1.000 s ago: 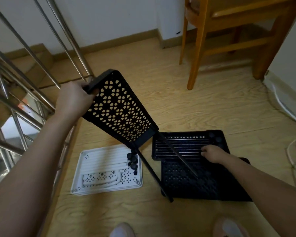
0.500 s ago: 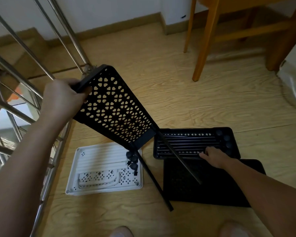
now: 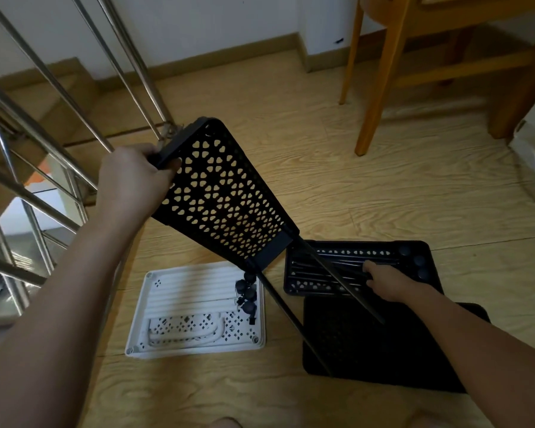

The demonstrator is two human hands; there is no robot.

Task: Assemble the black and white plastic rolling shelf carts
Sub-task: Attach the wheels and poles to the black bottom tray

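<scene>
Two carts lie in pieces on the wooden floor (image 3: 383,196), so assembly is judged to be at an early stage. A steel stair railing (image 3: 138,67) occupies the 10 o'clock sector and a wooden chair (image 3: 383,72) stands at 1 o'clock. The black shelf (image 3: 226,193) is held tilted at the centre of the view, high end toward 10 o'clock and low end toward 4 o'clock. A flat black tray (image 3: 383,350) lies at 5 o'clock, and the black parts tray (image 3: 383,253) sits just beyond it at 4 o'clock, touching or overlapping it. The white tray (image 3: 179,291) lies at 7 o'clock and carries white rods and a handle. Two black poles (image 3: 340,281) project from the low end of the black shelf toward the floor. The left hand (image 3: 133,183) grips the upper corner of the black shelf, fingers wrapped round the rim. The right hand (image 3: 386,282) rests among the loose rods in the black parts tray; whether its fingers hold a rod cannot be told. Black casters (image 3: 247,293) sit in the white tray at its 3 o'clock edge. The shelf looks like light, stiff perforated plastic, and is best held by the solid rim rather than the perforated panel. The seated poles act as levers on their sockets, so support the shelf near the socket end when pressing in further poles.
</scene>
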